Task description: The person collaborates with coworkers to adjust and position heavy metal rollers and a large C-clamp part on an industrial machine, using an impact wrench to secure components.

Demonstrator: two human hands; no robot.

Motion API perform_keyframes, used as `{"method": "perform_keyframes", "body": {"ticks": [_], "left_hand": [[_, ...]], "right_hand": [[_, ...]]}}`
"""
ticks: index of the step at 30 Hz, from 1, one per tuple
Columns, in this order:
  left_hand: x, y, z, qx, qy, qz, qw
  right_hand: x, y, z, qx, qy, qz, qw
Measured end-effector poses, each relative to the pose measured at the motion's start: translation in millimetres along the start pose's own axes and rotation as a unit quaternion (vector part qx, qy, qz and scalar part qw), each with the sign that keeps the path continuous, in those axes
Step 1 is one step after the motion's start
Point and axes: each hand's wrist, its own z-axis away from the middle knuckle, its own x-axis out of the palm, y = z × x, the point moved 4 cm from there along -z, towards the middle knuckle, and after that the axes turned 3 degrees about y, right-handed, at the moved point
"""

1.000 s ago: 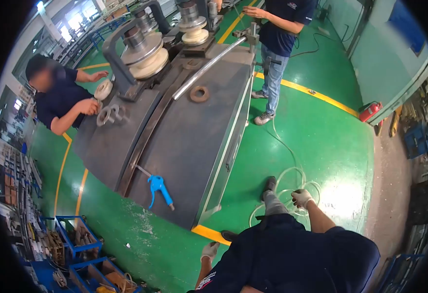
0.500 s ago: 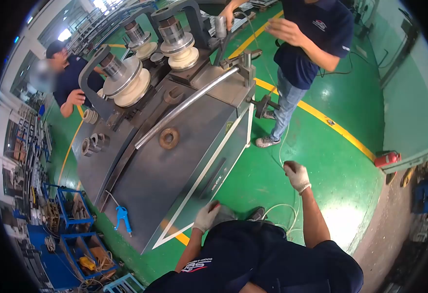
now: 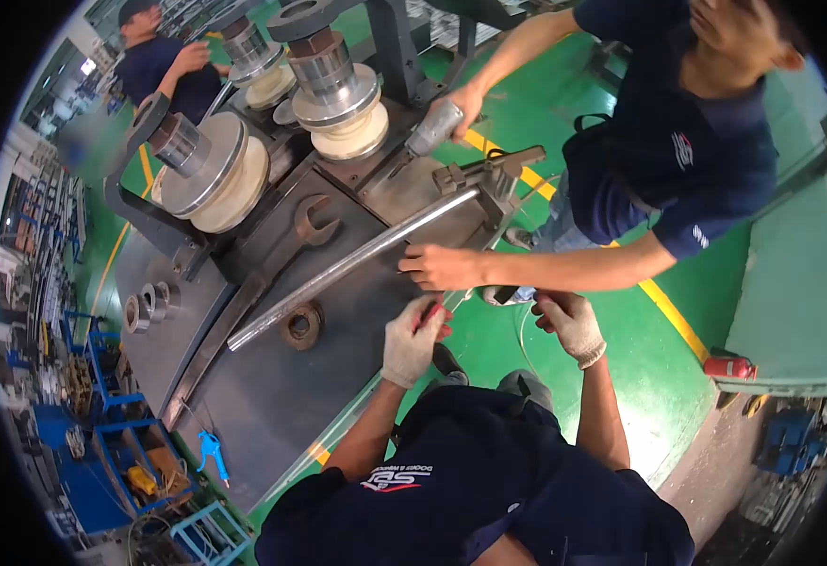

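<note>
My left hand point(image 3: 412, 343), in a whitish glove with reddish fingertips, is raised beside the near edge of the machine table point(image 3: 338, 377). Its fingers are curled in; whatever they may hold is hidden. To the right, my right hand point(image 3: 570, 328), also gloved, is closed with its fingertips pressed together, and its contents are too small to make out. A thin pale hose point(image 3: 525, 338) hangs just left of it. A long metal bar point(image 3: 352, 271) slants across the table, beside a rusty ring point(image 3: 302, 325) and a large open-ended wrench point(image 3: 312, 224).
A co-worker point(image 3: 687, 151) stands across the corner, one hand on a grey tool point(image 3: 434, 128), the other reaching between the bar and my hands. Another person point(image 3: 173, 71) is behind the rollers point(image 3: 338, 113). A blue air gun point(image 3: 211, 455) lies at the table's left edge.
Both my hands have risen toward the table and come closer together. The near co-worker has leaned in, lowering one hand beside the bar and tilting the grey tool. The view has moved closer.
</note>
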Motion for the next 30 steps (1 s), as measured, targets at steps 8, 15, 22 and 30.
{"method": "perform_keyframes", "body": {"ticks": [8,15,22,30], "left_hand": [[-25.5,10.2,-19.5,-0.011,0.260,-0.349,0.900],[-22.4,6.6,-32.6,-0.037,0.387,-0.416,0.822],[-26.4,-0.1,-49.6,0.037,0.322,-0.512,0.795],[-18.0,-7.1,-38.8,0.051,0.459,-0.468,0.753]], "right_hand": [[-31.4,46.6,-63.1,0.028,-0.179,-0.044,0.983],[-55.8,57.1,-102.4,-0.091,-0.367,-0.087,0.922],[-71.0,65.9,-139.6,-0.200,-0.370,-0.021,0.907],[-66.8,46.4,-201.0,-0.098,-0.169,-0.111,0.974]]}}
